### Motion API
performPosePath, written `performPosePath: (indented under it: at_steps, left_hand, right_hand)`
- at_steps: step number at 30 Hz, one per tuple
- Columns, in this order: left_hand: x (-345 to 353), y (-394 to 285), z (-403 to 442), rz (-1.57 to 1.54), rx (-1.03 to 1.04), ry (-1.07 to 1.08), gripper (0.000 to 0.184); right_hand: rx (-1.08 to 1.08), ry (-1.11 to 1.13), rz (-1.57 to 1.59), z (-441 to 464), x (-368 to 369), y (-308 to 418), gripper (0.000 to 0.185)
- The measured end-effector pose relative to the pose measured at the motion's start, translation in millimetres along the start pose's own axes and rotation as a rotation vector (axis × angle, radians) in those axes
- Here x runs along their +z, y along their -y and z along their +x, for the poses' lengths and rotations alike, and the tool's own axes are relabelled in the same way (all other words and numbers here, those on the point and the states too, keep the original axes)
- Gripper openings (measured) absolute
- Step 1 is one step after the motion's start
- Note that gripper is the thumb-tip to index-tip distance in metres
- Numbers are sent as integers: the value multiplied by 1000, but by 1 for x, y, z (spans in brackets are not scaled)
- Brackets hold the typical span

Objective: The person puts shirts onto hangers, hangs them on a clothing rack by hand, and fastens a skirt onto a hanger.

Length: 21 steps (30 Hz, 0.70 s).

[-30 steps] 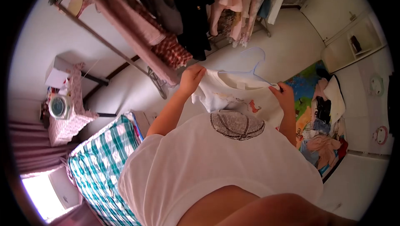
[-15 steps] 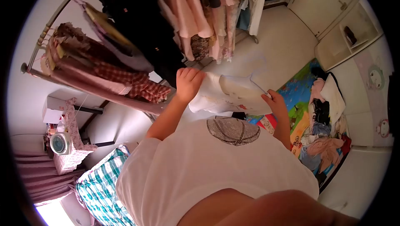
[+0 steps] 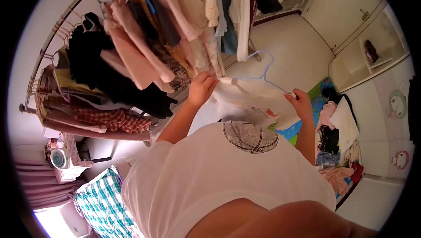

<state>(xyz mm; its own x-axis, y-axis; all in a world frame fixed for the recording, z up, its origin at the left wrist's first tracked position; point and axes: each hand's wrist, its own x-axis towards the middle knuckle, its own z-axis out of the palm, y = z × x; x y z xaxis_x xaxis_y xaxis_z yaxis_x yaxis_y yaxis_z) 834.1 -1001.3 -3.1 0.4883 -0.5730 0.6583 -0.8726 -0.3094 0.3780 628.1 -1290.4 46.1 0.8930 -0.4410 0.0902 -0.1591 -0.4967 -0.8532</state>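
A white shirt [image 3: 250, 106] with a small orange-red print hangs between my two hands, on a light blue hanger [image 3: 264, 76] whose hook points up and away from me. My left hand [image 3: 202, 90] is closed on the shirt's left shoulder. The right shoulder, beside the hanger's end, is pinched between the fingers of my right hand [image 3: 301, 105]. The shirt's lower part is hidden behind my own white top.
A metal rack [image 3: 57, 24] full of hanging clothes, including a black garment [image 3: 94, 62], spans the upper left. Piled clothes [image 3: 337, 139] lie on a colourful mat at the right, near a white cabinet [image 3: 357, 69]. A green checked bed [image 3: 103, 200] is lower left.
The view has turned, and the rack of clothes now shows more fully at the upper left. Both hands still hold the white shirt, and the hanger's hook shows clearly again.
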Motion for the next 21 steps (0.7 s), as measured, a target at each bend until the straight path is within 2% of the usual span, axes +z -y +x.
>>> performPosePath:
  at_steps: [7, 9, 15, 18, 21]
  left_hand:
    - [66, 4, 60, -215, -93, 152, 9]
    - [88, 8, 82, -232, -98, 131, 8]
    - [151, 28, 174, -176, 47, 20, 11]
    - [178, 41, 223, -86, 81, -64, 15]
    - [179, 36, 273, 76, 115, -196, 19]
  right_hand:
    - [67, -103, -32, 54, -48, -47, 31]
    - [64, -107, -42, 75, -62, -56, 32]
    - [127, 25, 35, 153, -90, -100, 24]
    - [160, 208, 281, 211, -87, -129, 13]
    - [114, 419, 505, 256, -80, -80, 20]
